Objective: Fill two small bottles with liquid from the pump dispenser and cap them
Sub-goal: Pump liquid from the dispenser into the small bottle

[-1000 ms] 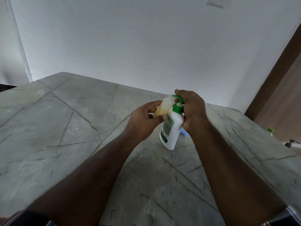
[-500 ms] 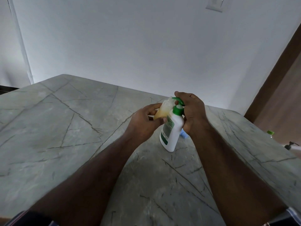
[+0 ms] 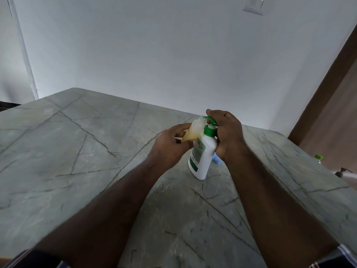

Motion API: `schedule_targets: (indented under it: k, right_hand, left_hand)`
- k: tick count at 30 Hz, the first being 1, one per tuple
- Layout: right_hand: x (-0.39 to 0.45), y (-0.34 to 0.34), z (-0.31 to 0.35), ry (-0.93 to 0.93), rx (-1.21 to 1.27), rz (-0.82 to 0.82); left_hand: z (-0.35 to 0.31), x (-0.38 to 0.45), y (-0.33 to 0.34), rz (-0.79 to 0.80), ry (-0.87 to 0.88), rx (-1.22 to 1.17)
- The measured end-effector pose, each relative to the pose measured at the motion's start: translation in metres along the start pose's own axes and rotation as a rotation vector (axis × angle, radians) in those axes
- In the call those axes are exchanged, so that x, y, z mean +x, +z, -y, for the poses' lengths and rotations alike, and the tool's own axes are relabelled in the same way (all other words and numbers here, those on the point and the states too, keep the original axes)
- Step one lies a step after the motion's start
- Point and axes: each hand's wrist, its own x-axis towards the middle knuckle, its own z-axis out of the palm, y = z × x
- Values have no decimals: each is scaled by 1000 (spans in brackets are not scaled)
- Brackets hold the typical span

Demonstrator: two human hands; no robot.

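Head view, looking down over two bare forearms onto a grey, dark-veined stone table set against a plain white wall. Left hand curled round a small clear bottle, pinched between thumb and fingers, tilted so that its open neck points up and to the right, right at the spout of the pump. Yellowish liquid visible through the lower part of the small bottle, upper part toward the neck looking unfilled. White pump dispenser with a green collar and green pump head, base on the table, body leaning slightly. Right hand wrapped over the pump head and neck from the right, fingers curled on top, gripping as if to press. Something small and blue on the table just behind the dispenser, half hidden; possibly a cap or the second bottle, cannot tell which. Off the table at far right, a green-topped object and a dark pump-like shape, both too small to identify. Judged step: filling the first bottle, partway along. For doing it well: neck kept touching or directly under the spout tip, short full presses, dispenser base steadied flat against the table, bottle eased more upright as the level climbs to avoid dribble, pumping halted short of the neck to leave room for capping.
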Motion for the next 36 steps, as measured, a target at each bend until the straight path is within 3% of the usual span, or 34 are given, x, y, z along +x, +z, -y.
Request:
schedule_targets:
  k: [36]
  right_hand:
    - [6,-2,-7,-53,-35,-1]
  left_hand:
    - [0,0,0,6,8,32]
